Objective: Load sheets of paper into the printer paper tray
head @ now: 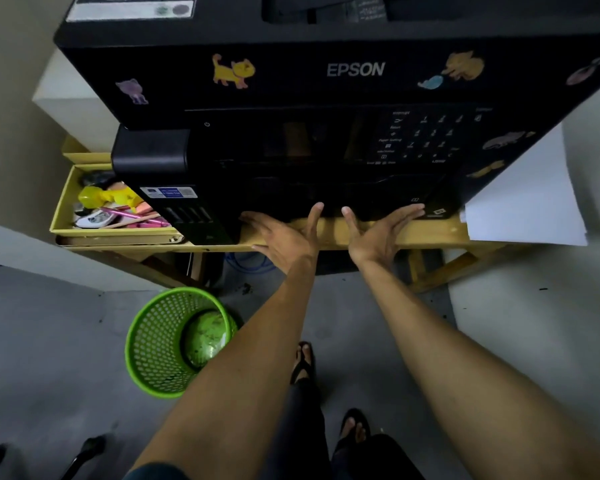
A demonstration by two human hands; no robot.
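- I find both hands empty at the lower front edge of the Epson printer. The left hand is spread, fingers splayed against the printer's base; the right hand is likewise spread, palm turned up, its fingers reaching under the front lip.
- The paper tray I judge to be the dark drawer face at the bottom front of the printer, directly behind the fingertips. It appears closed, though that area is too dark to be certain.
- The sheets of paper lie at the printer's right flank, partly tucked beneath its corner and overhanging the wooden shelf edge. Neither hand touches them.
- Risk: an uneven pull, one hand gripping before the other, could skew the tray and jam it in its guides.
- Risk: a hard tug could drag the printer forward on the shelf; its base already sits near the front edge.
- Risk: any shift of the printer could dislodge the overhanging sheets onto the floor, or crease those pinned under the corner.
- Risk: the left hand lies just beside the ink tank block at the printer's front left; a slip could strike it.
- Risk: the green waste basket stands below the printer's front left and could catch fallen sheets.
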